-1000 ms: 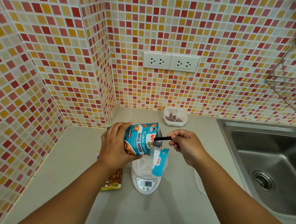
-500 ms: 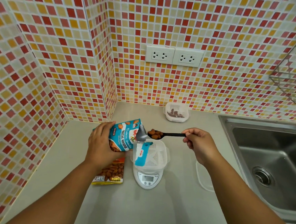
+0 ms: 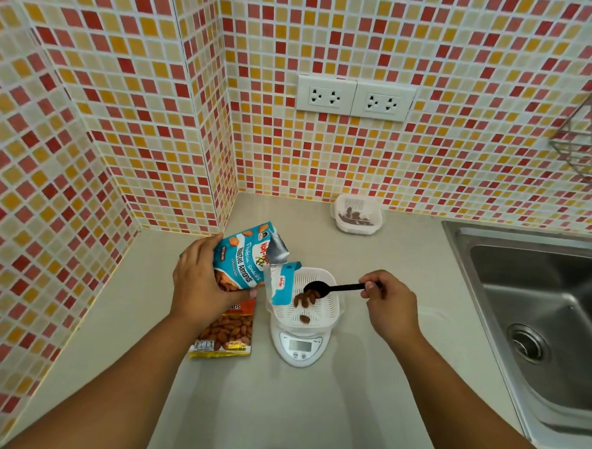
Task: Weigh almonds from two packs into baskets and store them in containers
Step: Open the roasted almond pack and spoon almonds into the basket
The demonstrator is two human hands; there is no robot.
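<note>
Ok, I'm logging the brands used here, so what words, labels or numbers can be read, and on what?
"Roasted Almonds": blue pack held in the left hand.
"Protein snacks": same pack, fainter.
"NDS": orange pack lying on the counter; the rest is hidden.
Unreadable: the blue pack's brand logo, the scale display, the orange pack's barcode strip.

Left hand (image 3: 199, 281) grips (fingers curled); right hand (image 3: 388, 303) pinches, both arms outstretched.

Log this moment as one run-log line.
left hand: holds blue almond pack | right hand: tips black spoon | almonds: dropping into basket on scale
</note>
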